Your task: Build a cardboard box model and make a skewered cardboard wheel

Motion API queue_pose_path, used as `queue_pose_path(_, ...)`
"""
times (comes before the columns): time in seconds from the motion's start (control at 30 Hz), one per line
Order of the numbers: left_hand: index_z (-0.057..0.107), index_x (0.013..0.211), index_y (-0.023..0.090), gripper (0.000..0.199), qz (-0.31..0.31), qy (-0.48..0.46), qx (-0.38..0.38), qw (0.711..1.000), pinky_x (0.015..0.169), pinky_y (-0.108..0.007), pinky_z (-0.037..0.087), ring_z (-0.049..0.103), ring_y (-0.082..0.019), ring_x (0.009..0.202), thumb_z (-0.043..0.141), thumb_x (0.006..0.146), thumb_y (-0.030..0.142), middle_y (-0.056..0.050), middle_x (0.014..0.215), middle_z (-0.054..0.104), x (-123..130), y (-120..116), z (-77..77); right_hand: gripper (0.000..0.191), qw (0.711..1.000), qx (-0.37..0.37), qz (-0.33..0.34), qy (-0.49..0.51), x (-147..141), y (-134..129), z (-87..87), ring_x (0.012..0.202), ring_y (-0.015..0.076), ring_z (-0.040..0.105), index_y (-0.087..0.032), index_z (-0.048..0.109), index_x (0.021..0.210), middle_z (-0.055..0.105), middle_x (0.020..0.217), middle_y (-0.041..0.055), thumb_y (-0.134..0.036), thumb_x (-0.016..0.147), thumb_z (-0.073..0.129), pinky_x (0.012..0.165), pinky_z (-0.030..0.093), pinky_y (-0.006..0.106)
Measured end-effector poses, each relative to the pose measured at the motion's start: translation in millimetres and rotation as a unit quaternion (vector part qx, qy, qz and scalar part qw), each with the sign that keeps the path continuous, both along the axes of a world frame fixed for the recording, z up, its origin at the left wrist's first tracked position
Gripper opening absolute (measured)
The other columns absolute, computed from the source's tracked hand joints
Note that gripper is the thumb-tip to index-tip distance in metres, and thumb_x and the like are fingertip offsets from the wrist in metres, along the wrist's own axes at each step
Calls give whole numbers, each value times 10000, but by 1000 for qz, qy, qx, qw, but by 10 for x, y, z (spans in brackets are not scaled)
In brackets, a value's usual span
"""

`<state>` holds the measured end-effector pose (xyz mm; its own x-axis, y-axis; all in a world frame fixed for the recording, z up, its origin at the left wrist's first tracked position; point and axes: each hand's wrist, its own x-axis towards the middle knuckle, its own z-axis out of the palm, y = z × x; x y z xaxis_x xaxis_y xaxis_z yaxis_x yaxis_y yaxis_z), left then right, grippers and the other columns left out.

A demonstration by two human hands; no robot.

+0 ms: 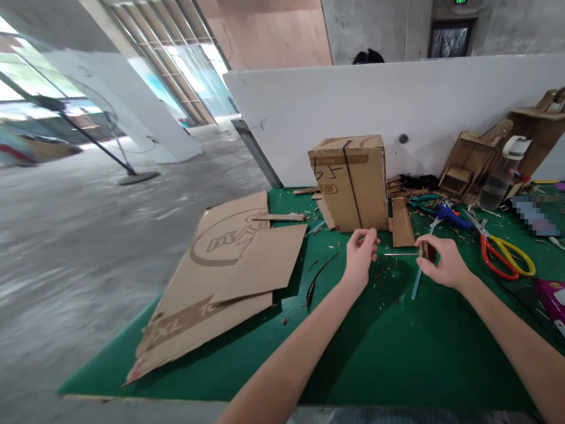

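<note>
My right hand (445,265) is closed on a small brown cardboard block (427,251) between thumb and fingers. From that block a thin, straight, shiny rod (399,254) sticks out leftward, its tip pointing at my left hand (362,253). The left fingers are curled in, and whatever they may hold is hidden. Just behind both hands stands a tall cardboard box (364,188) with a dark cord running down its front. Below the right hand a pale blue glue stick (416,282) lies on the green tabletop (397,353).
Flat cardboard sheets (233,253) cover the table's left part. To the right are red-and-yellow scissors (507,256), a blue glue gun (454,217), pliers (426,203) and a water bottle (503,174). A white partition (282,118) rises behind. Scraps lie scattered about.
</note>
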<state>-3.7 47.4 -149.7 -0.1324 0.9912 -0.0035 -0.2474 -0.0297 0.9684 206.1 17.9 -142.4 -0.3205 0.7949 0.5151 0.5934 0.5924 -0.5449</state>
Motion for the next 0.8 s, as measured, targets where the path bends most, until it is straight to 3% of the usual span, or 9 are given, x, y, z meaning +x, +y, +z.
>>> queue_pose_path(0.07, 489, 755, 194, 402, 29, -4, -1, 1000, 435, -166, 295, 453, -56, 536, 712, 711, 526, 28, 704, 553, -67, 64, -25, 126, 995, -39, -1, 89, 48, 24, -19, 545, 141, 536, -219, 582, 927, 559, 641, -20, -297, 832, 555, 529, 447, 273)
queue_pose_path(0.17, 554, 812, 190, 360, 27, 64, 19, 997, 468, -190, 353, 528, -89, 593, 682, 745, 519, -14, 775, 629, -111, 102, -54, 220, 988, -43, -32, 148, 92, 84, -64, 625, 159, 582, -219, 575, 1046, 607, 747, 5, -333, 857, 569, 558, 478, 282)
queue_pose_path(0.37, 636, 927, 197, 221, -68, 308, 136, 939, 674, -271, 469, 644, -183, 835, 657, 809, 382, -58, 905, 701, -67, 0, -80, 525, 990, 54, -129, 33, 76, 128, -111, 725, 200, 641, -212, 485, 1296, 617, 1153, 131, -407, 831, 635, 534, 526, 321)
queue_pose_path(0.43, 621, 935, 213, 187, -106, 373, 163, 907, 687, -286, 466, 644, -194, 837, 652, 821, 358, -51, 896, 699, -68, -33, -86, 527, 985, 86, -147, -22, 74, 118, -99, 772, 223, 659, -208, 481, 1309, 586, 1242, 154, -416, 845, 617, 529, 525, 330)
queue_pose_path(0.53, 617, 944, 222, 150, -183, 486, 211, 828, 747, -335, 470, 639, -226, 865, 647, 827, 310, -55, 899, 690, -68, -72, -93, 480, 985, 82, -145, -31, 74, 115, -82, 770, 221, 660, -204, 510, 1252, 589, 1235, 151, -446, 852, 617, 541, 534, 337)
queue_pose_path(0.6, 613, 1030, 220, 261, -209, 539, 233, 782, 838, -405, 471, 628, -279, 987, 682, 803, 329, -79, 1007, 690, -58, -96, -90, 467, 989, 59, -132, 11, 71, 123, -83, 774, 215, 652, -205, 524, 1208, 594, 1205, 143, -465, 837, 639, 552, 544, 336)
queue_pose_path(0.67, 588, 1135, 217, 456, -208, 569, 242, 758, 916, -481, 453, 580, -332, 1117, 732, 755, 422, -103, 1145, 660, -49, -120, -73, 472, 991, 28, -114, 63, 60, 134, -94, 832, 229, 652, -213, 527, 1187, 601, 1180, 136, -479, 821, 659, 548, 546, 326)
queue_pose_path(0.73, 545, 1223, 213, 608, -192, 562, 239, 768, 951, -514, 446, 544, -344, 1174, 735, 731, 515, -114, 1232, 616, -48, -142, -45, 469, 992, -9, -87, 93, 39, 137, -112, 881, 243, 652, -224, 530, 1183, 617, 1154, 126, -486, 818, 666, 555, 550, 323)
queue_pose_path(0.8, 478, 1314, 212, 648, -173, 516, 237, 805, 946, -477, 476, 558, -301, 1155, 680, 785, 527, -124, 1286, 570, -54, -158, -16, 451, 994, -39, -53, 86, 9, 132, -134, 863, 236, 654, -238, 540, 1180, 640, 1119, 109, -485, 824, 663, 580, 558, 334)
